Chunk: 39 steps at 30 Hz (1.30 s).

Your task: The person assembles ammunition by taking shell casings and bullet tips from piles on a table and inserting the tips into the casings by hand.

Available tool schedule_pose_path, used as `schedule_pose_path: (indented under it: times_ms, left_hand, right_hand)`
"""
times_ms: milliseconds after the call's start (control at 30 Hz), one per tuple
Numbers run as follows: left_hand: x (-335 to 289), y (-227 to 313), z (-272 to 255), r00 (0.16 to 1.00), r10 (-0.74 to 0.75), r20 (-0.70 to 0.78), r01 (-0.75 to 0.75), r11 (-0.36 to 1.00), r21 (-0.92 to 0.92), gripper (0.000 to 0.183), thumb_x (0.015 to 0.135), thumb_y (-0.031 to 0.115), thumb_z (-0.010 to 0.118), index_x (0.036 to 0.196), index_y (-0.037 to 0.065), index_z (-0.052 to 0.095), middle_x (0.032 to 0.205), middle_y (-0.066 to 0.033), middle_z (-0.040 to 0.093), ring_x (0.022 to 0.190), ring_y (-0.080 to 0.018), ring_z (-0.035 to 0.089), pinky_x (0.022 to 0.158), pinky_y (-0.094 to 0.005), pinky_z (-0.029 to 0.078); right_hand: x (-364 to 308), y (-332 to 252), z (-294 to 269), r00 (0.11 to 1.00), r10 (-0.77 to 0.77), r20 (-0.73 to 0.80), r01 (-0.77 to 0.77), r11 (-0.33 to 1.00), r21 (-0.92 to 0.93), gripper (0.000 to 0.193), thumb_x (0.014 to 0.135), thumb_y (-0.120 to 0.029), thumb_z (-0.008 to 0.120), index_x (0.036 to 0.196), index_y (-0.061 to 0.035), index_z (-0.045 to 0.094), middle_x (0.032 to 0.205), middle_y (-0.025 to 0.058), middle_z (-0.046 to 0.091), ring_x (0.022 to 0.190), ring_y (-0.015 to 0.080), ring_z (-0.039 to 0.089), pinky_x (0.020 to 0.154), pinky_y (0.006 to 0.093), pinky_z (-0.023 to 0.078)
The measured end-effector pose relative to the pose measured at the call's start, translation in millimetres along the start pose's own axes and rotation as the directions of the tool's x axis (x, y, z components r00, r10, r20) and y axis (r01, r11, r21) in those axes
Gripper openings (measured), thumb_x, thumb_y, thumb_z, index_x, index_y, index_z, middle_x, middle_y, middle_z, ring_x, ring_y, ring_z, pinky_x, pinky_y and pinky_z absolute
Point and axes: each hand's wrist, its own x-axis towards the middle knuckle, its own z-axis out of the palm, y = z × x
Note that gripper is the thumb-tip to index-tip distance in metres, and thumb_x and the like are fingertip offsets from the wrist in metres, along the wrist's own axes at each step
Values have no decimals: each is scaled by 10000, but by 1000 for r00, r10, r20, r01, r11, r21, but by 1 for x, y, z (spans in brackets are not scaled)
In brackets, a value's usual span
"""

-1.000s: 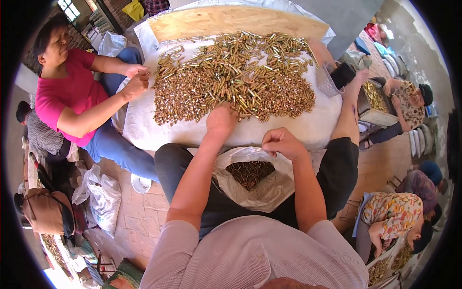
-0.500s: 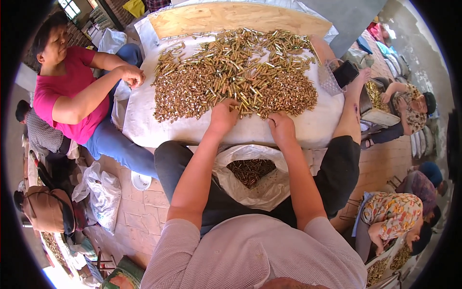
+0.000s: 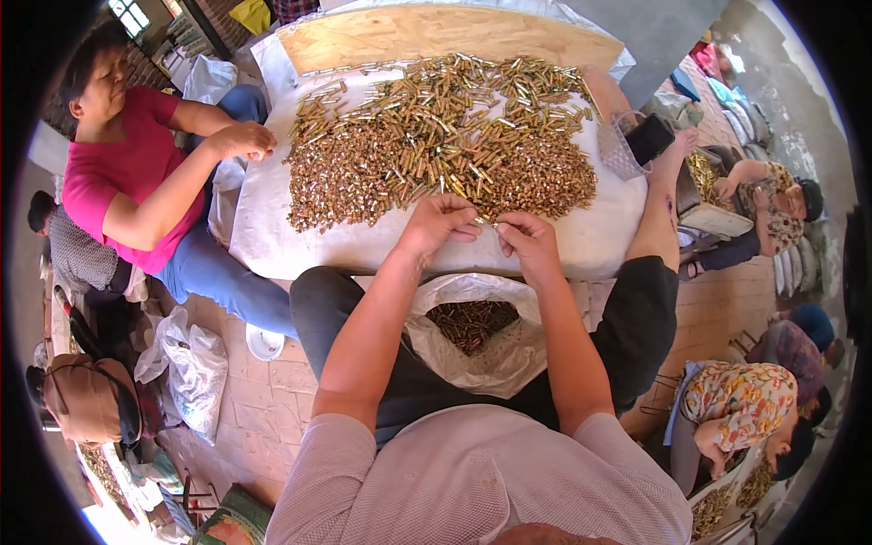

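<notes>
My left hand (image 3: 442, 223) and my right hand (image 3: 527, 242) are close together above the near edge of the white-covered table (image 3: 272, 243). Their fingertips pinch a small brass-coloured tube (image 3: 485, 221) between them; fingers partly cover it. Just beyond lies a wide heap of slim brass-coloured tubes (image 3: 454, 123). Smaller copper-coloured pieces form one pile (image 3: 336, 177) at the heap's left and another pile (image 3: 551, 173) at its right. Between my legs, below my hands, a white sack (image 3: 509, 374) stands with its mouth spread, holding many brownish small pieces (image 3: 470, 325).
A wooden board (image 3: 445, 34) edges the table's far side. At the left sits a co-worker in a pink shirt (image 3: 136, 163). A translucent basket (image 3: 618, 150) and dark phone (image 3: 651, 138) are at the right. A white bowl (image 3: 264, 342) and plastic bag (image 3: 195, 372) rest on the floor.
My left hand has drawn back from the heap and moved right, toward my right hand. The fingertips now meet around the tube, just short of the pile.
</notes>
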Motion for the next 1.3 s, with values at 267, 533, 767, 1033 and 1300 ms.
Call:
schedule_pose_path:
  times_ms: [267, 533, 767, 1033, 1300]
  left_hand:
    - [-2, -5, 10, 999, -3, 35, 3, 1000, -9, 191, 908, 91, 691, 1017, -51, 624, 899, -129, 678, 775, -233, 719, 684, -308, 616]
    - [-4, -5, 14, 999, -8, 40, 10, 1000, -29, 190, 909, 84, 688, 1021, -57, 625, 901, -134, 679, 766, -230, 717, 680, -306, 616]
    - [-4, -6, 16, 999, 2, 35, -2, 1000, 6, 170, 905, 76, 691, 999, -54, 633, 876, -127, 681, 744, -220, 714, 663, -306, 614]
    - [-9, -17, 24, 994, -20, 112, 29, 997, -76, 149, 899, 77, 700, 981, -29, 635, 867, -119, 685, 738, -223, 709, 672, -320, 612]
    - [-11, -26, 34, 989, -104, 105, 127, 960, -251, 127, 903, 87, 696, 966, -1, 630, 872, -111, 683, 753, -229, 703, 674, -334, 611]
  right_hand:
    - [-9, -17, 5, 995, 80, 54, -92, 954, 284, 122, 886, -52, 699, 1001, -16, 686, 790, 28, 662, 660, 106, 587, 556, 245, 448]
    - [-9, -14, 5, 995, 75, 62, -89, 961, 261, 114, 879, -55, 709, 987, -21, 690, 788, 27, 660, 645, 105, 585, 536, 239, 447]
    - [-8, -8, -1, 996, -26, 89, 18, 996, 92, 125, 890, -72, 706, 987, 2, 683, 788, 47, 656, 644, 110, 587, 547, 257, 475]
    - [-14, -21, -2, 990, 49, 131, -80, 967, 243, 128, 906, -137, 708, 960, -29, 668, 772, 29, 644, 623, 117, 579, 537, 248, 466]
    - [-17, -22, -10, 982, 75, 173, -130, 934, 332, 154, 883, -70, 702, 1033, -33, 698, 883, 1, 687, 714, 77, 594, 604, 221, 455]
